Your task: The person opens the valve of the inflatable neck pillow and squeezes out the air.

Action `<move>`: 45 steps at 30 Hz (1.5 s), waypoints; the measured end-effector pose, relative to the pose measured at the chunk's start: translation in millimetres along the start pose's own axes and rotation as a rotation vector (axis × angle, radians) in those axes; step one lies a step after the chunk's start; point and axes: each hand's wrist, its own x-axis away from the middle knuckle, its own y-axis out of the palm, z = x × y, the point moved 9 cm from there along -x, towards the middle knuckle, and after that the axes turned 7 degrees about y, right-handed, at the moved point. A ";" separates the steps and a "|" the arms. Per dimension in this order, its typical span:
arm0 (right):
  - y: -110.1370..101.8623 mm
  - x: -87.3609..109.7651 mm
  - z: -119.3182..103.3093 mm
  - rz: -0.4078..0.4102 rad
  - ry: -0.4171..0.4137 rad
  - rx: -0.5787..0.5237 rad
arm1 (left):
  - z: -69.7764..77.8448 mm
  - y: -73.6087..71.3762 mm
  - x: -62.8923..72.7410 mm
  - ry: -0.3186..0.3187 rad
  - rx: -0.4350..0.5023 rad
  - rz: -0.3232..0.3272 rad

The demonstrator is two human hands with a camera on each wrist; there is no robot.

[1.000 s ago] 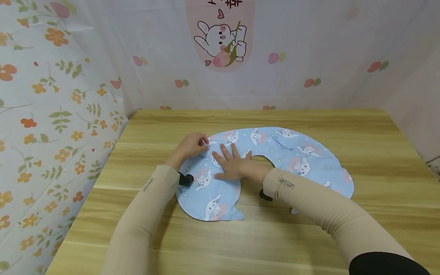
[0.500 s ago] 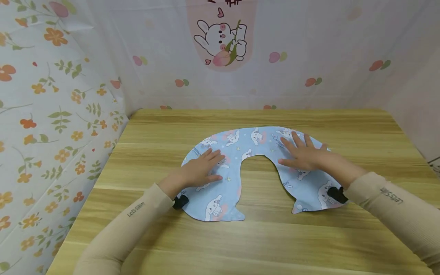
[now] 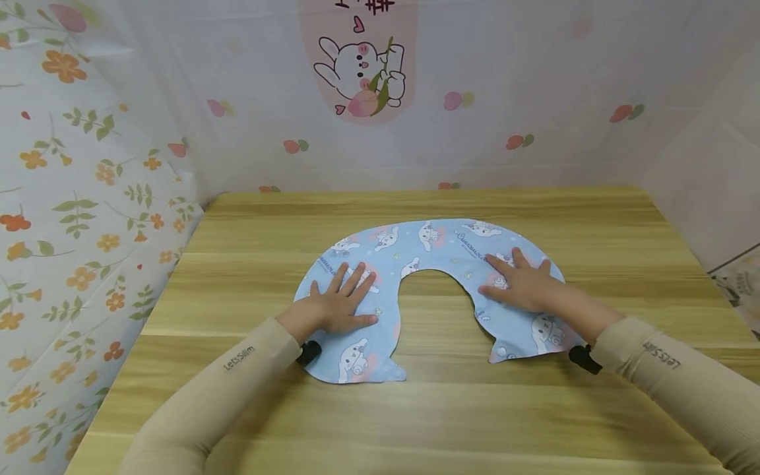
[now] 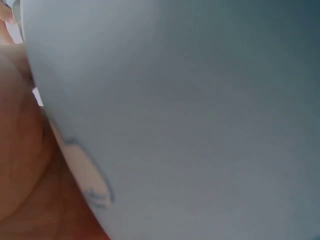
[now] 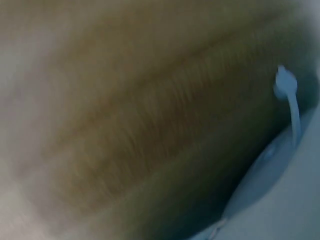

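A light blue U-shaped neck pillow cover (image 3: 410, 247), printed with white long-eared cartoon dogs, lies flat on the table with its opening toward me. My left hand (image 3: 335, 307) rests on the left arm of the U, fingers spread. On the right arm lies my right hand (image 3: 525, 284), its fingers also spread. Blue fabric (image 4: 190, 125) fills most of the left wrist view, beside part of the hand. A blurred blue edge (image 5: 285, 185) shows in the right wrist view, with a thin pale strip (image 5: 286, 82) ending in a rounded tab.
The wood-grain table (image 3: 439, 422) extends around the cover on all sides. Behind it hangs a pale curtain (image 3: 249, 152) with a rabbit print, and a flowered cloth (image 3: 77, 218) hangs at the left. Black wrist cameras (image 3: 584, 359) sit by both hands.
My right hand has gone from the left arm of the U to the right arm. My left hand has left the outer edge and flattened onto the cover. The head view shifts slightly.
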 end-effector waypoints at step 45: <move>-12.5 7.2 39.8 0.159 0.018 -0.101 | -45.5 -31.8 -45.5 -0.119 0.036 0.000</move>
